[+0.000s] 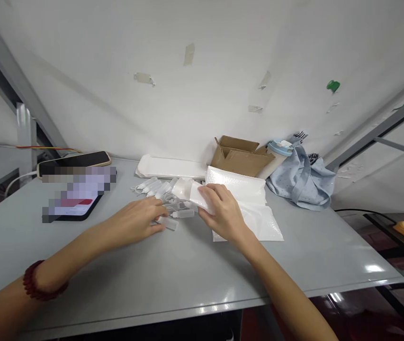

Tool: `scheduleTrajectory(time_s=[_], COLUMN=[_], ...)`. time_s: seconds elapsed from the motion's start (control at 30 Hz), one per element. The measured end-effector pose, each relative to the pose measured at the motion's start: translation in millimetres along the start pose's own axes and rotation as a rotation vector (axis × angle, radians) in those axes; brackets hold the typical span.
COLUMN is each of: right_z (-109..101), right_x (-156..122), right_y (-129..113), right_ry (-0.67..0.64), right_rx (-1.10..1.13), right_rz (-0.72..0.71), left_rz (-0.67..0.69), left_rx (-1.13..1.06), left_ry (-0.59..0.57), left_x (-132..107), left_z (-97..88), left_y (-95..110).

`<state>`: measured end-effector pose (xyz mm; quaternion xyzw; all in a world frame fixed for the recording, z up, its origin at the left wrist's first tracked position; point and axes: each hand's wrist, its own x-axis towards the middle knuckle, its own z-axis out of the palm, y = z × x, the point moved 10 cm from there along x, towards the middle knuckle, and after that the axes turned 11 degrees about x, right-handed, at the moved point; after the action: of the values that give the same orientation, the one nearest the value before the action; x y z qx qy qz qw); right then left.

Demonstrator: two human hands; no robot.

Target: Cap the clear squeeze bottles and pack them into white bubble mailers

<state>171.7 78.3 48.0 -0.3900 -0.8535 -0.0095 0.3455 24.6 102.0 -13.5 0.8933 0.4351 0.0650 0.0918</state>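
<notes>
My left hand reaches over a small clear plastic vial lying on the grey table, fingers curled and touching it. My right hand is closed on a small white packet, holding it just above the table. Between and behind the hands lie several more small clear vials and a crumpled white wrapper. A white bubble mailer lies flat under and behind my right hand.
A phone and a tablet sit at the left, with a cable. Against the wall lie a white tray, an open cardboard box and a light blue cloth bag. The table's front edge runs near me.
</notes>
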Motion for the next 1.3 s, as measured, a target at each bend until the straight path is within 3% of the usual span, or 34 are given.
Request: scheduleTrajectory(time_s=[0.13,0.27,0.37,0.5,0.67,0.83,1.3], right_z=[12.0,17.1,18.1,20.3,22.1,25.9,28.4], right_x=[-0.8,-1.1,-1.2,-2.3,-4.0,-5.5,-6.5], right_y=[4.3,4.7,2.5,-2.8,-12.6,-16.7,-14.4], right_ry=[-0.102,-0.147,-0.148,-0.147,-0.147,-0.183,-0.187], right_rx=[0.011,0.026,0.05,0.07,0.089,0.088,0.098], right_rz=[0.051,0.073,0.063,0.035,0.0,0.003,0.01], left_rz=[0.093,0.063,-0.106,-0.215,-0.077,-0.122,0.099], left_rx=[-0.018,-0.344,-0.526,-0.377,-0.207,-0.114,-0.143], left_ry=[0.01,-0.038,0.117,0.356,0.442,0.464,0.577], left_x=[-4.0,-6.7,-7.9,-10.9,-6.1,-6.8,-11.1], left_z=[-4.7,-26.8,-50.2,-67.4,-59.9,-47.8,-49.5], left_y=[12.5,9.9,-12.2,-30.3,-16.1,-9.5,16.0])
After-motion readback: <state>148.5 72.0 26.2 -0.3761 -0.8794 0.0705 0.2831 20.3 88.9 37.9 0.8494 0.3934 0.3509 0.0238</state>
